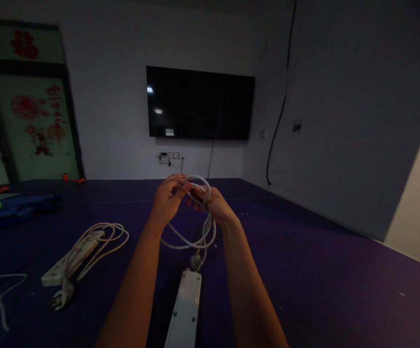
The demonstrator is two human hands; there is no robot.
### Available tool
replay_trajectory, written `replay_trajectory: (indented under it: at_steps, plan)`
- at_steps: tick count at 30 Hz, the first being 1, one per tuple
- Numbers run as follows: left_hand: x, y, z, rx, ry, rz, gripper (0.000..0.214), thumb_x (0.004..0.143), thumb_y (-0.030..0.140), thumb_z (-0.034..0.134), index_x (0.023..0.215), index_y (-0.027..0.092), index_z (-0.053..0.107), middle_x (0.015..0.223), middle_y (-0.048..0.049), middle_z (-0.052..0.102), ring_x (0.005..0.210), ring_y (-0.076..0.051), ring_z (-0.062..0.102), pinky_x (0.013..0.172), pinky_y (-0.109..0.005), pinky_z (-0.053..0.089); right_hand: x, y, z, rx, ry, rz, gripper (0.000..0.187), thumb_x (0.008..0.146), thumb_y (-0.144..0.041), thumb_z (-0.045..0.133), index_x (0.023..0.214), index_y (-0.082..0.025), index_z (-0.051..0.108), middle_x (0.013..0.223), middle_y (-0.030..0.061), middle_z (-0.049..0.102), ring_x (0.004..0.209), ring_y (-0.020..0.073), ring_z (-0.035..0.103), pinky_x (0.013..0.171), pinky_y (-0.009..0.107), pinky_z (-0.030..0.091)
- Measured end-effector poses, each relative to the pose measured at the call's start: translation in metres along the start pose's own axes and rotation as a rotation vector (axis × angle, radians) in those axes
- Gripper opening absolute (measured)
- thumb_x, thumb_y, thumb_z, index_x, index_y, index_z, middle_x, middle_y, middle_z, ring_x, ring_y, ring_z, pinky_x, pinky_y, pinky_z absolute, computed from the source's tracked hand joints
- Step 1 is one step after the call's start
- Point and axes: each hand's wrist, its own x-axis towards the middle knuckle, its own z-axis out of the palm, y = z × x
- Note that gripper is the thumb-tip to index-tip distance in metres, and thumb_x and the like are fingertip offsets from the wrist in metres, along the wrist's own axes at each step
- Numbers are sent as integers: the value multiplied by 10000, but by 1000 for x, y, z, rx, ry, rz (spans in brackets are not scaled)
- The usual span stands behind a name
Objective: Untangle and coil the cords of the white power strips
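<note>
Both my hands are raised in front of me over a dark purple floor (304,270). My left hand (167,199) and my right hand (215,204) are closed on a white power cord (202,231) gathered into loops, which hang down between my wrists. The cord's plug (195,261) dangles at the bottom of the loops. Below it lies the white power strip (185,309) that the cord belongs to, stretching toward me between my forearms.
A second power strip (72,258) with a loosely coiled cord and plug lies on the floor at left. A thin white cable (3,290) is at far left. A blue object (17,205) lies further back. A black TV (200,103) hangs on the far wall.
</note>
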Motion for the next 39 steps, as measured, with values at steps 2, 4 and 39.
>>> replay_trajectory:
  at_steps: [2,4,39]
  plan:
    - [0,-1,0,-148,70,-77,185,735,349,634,729,167,660,925,-74,649,859,-178,586,732,-268,441,1,2,-1,14,12,40,402,734,-536,570,759,-136,602,591,34,649,422,80,536,388,168,367]
    - [1,-1,-1,-260,141,-133,187,700,348,668,734,164,661,909,-66,653,843,-167,585,702,-248,447,0,3,-2,26,11,87,394,760,-525,550,806,-136,601,616,47,666,449,100,580,410,177,407]
    - [9,-8,-29,-854,431,-244,226,725,332,671,651,184,515,507,64,439,442,-57,428,613,-243,479,-73,98,31,-105,498,385,1087,421,-385,832,1363,-163,337,1372,176,406,1282,309,357,1054,439,289]
